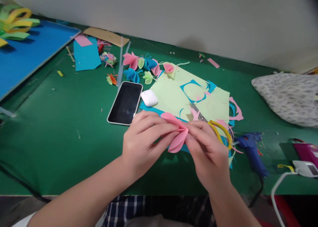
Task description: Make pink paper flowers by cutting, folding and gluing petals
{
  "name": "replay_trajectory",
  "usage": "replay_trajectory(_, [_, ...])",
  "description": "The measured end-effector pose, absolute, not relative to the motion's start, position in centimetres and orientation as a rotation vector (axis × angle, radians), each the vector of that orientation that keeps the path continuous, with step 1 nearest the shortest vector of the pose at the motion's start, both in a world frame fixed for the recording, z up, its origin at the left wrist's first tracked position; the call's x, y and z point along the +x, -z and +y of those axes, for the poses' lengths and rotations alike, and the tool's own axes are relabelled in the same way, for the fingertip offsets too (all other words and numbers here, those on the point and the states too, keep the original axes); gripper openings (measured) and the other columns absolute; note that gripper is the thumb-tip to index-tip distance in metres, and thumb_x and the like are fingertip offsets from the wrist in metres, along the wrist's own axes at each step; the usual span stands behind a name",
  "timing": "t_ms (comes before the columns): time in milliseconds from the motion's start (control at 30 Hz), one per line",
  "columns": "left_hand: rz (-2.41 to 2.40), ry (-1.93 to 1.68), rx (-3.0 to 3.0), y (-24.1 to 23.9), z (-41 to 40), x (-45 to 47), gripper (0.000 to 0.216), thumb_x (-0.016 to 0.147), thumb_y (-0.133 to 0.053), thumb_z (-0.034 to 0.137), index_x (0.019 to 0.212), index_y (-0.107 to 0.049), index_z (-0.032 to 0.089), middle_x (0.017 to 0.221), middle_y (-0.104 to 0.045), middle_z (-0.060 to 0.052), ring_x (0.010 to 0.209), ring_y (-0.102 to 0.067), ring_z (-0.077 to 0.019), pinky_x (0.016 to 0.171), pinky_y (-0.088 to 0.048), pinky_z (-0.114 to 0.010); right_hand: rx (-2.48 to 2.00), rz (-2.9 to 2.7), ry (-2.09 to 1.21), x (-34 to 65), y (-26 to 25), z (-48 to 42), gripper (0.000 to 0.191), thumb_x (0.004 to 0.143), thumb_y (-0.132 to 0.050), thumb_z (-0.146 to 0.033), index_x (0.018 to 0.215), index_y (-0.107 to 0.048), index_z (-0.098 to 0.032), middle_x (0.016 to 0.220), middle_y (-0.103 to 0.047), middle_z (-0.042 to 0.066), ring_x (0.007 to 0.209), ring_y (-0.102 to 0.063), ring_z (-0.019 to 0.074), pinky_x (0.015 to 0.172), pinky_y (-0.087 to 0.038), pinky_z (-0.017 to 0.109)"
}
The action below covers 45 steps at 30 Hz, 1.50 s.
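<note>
1. One green felt-covered table (62, 127) lies under everything.
2. One pale green paper sheet (171, 94) sits mid-table, with blue and pink offcuts on it.
3. One black smartphone (125, 102) touches one white earbud case (149, 97).
4. One blue glue gun (252, 149) lies right of one pair of yellow-handled scissors (220, 131).
5. Your left hand (142, 144) and right hand (207, 154) both pinch one folded pink paper petal (177, 134), held just above the table's near edge.
</note>
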<state>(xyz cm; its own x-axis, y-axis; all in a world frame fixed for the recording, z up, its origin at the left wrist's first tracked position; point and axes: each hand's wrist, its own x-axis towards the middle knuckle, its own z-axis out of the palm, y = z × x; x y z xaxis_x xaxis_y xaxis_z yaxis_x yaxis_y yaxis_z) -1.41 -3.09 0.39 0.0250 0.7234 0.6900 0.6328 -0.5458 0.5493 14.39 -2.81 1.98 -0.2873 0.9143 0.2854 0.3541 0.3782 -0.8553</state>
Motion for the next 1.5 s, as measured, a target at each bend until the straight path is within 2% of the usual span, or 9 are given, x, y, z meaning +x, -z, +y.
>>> replay_trajectory(200, [1.498,-1.511,2.066,-0.3,-3.2,-1.2,0.003,0.075,-0.068,0.017,0.076,-0.066,0.019,0.070,-0.069,0.002,0.069,-0.061,-0.0124,0.068,-0.049,-0.028,-1.080,-1.877,-0.827,14.4,-1.6,-2.7,0.035,0.086,-0.050,-0.009,0.116,-0.063,-0.022,0.101,-0.061,0.001,0.094,-0.058,0.0111,0.086,-0.047,0.022])
replay_trajectory(400, [1.515,-1.451,1.978,-0.5,-3.3,-1.1,0.001,0.076,-0.067,0.019,0.075,-0.067,0.020,0.071,-0.070,0.001,0.066,-0.061,-0.0109,0.065,-0.049,-0.025,-1.140,-1.877,-0.857,14.3,-1.4,-2.6,0.035,0.087,-0.049,-0.013,0.117,-0.062,-0.026,0.104,-0.062,0.003,0.094,-0.059,0.0160,0.083,-0.050,0.030])
replay_trajectory(533, [1.436,-1.335,1.423,-0.2,-2.9,-1.1,0.004,0.076,-0.066,0.021,0.079,-0.068,0.019,0.073,-0.070,0.001,0.059,-0.059,-0.0095,0.054,-0.047,-0.021,-1.191,-1.863,-0.876,14.3,-1.3,-2.6,0.034,0.088,-0.049,-0.017,0.119,-0.060,-0.029,0.109,-0.064,0.002,0.100,-0.060,0.0167,0.087,-0.051,0.032])
replay_trajectory(667, [1.195,-1.224,0.770,0.5,-2.3,-1.2,0.006,0.069,-0.070,0.020,0.072,-0.065,0.017,0.058,-0.060,0.004,0.049,-0.051,-0.0056,0.044,-0.039,-0.016,-1.217,-1.802,-0.972,14.5,-0.9,-2.3,0.032,0.089,-0.051,-0.021,0.118,-0.060,-0.032,0.109,-0.068,0.000,0.099,-0.063,0.0162,0.085,-0.053,0.031])
replay_trajectory(800, [1.057,-1.126,0.465,1.0,-1.8,-1.3,0.007,0.067,-0.069,0.018,0.071,-0.063,0.015,0.057,-0.056,0.003,0.047,-0.046,-0.0030,0.043,-0.036,-0.013,-1.192,-1.819,-0.957,14.5,-0.6,-2.0,0.026,0.087,-0.054,-0.021,0.109,-0.066,-0.028,0.107,-0.070,0.001,0.101,-0.063,0.0173,0.087,-0.053,0.032])
replay_trajectory(1200, [0.900,-1.071,0.379,1.4,-1.9,-1.2,0.010,0.066,-0.070,0.020,0.064,-0.062,0.015,0.058,-0.052,0.002,0.051,-0.044,-0.0040,0.043,-0.034,-0.014,-1.212,-1.902,-0.669,13.8,-0.7,-2.1,0.019,0.082,-0.060,-0.017,0.095,-0.071,-0.025,0.094,-0.074,0.000,0.088,-0.067,0.0180,0.079,-0.056,0.033])
replay_trajectory(1367, [1.067,-1.129,0.509,1.0,-2.0,-1.1,0.010,0.065,-0.071,0.022,0.067,-0.063,0.016,0.058,-0.053,0.002,0.048,-0.043,-0.0048,0.042,-0.034,-0.016,-1.203,-1.884,-0.689,14.0,-0.6,-2.0,0.021,0.083,-0.059,-0.015,0.096,-0.071,-0.024,0.094,-0.074,0.001,0.088,-0.067,0.0167,0.080,-0.056,0.030])
replay_trajectory(1500, [1.347,-1.297,0.922,0.4,-2.6,-1.0,0.010,0.071,-0.069,0.027,0.074,-0.066,0.018,0.067,-0.064,0.001,0.056,-0.053,-0.0082,0.049,-0.041,-0.019,-1.208,-1.834,-0.898,14.1,-0.7,-1.9,0.024,0.083,-0.057,-0.017,0.103,-0.069,-0.024,0.101,-0.072,0.001,0.095,-0.066,0.0167,0.085,-0.055,0.030])
